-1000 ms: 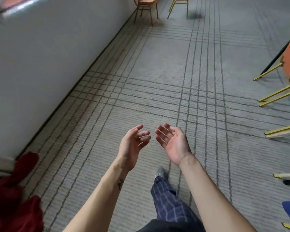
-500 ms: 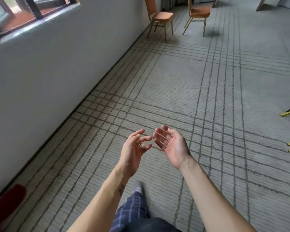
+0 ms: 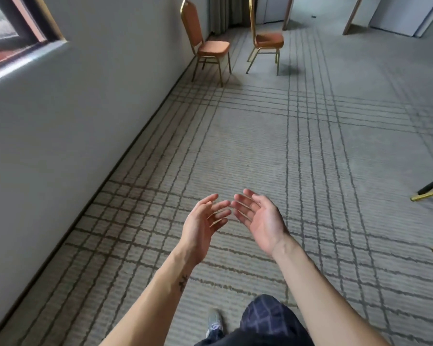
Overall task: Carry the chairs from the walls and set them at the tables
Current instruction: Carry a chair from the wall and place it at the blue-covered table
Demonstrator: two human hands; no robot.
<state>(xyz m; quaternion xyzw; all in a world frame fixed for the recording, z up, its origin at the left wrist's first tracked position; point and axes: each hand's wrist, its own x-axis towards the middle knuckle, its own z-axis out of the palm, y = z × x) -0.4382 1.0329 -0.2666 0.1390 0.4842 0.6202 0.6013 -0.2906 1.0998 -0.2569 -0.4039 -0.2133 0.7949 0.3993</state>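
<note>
Two orange-seated chairs with gold frames stand far ahead. One chair (image 3: 209,47) has its back to the left wall. The second chair (image 3: 267,40) stands a little to its right, out on the carpet. My left hand (image 3: 202,224) and my right hand (image 3: 259,217) are held out in front of me, palms facing each other, fingers relaxed and spread. Neither hand holds anything, and both are far from the chairs.
A grey wall (image 3: 73,116) with a window (image 3: 8,31) runs along the left. Patterned carpet (image 3: 310,151) stretches ahead. Gold chair legs (image 3: 429,194) poke in at the right edge. A curtain (image 3: 221,13) and door frames stand at the far end.
The view has moved forward along the wall and lifted, so the two chairs look nearer and fuller. The red cloth at lower left has dropped out of view. Both hands stay empty.
</note>
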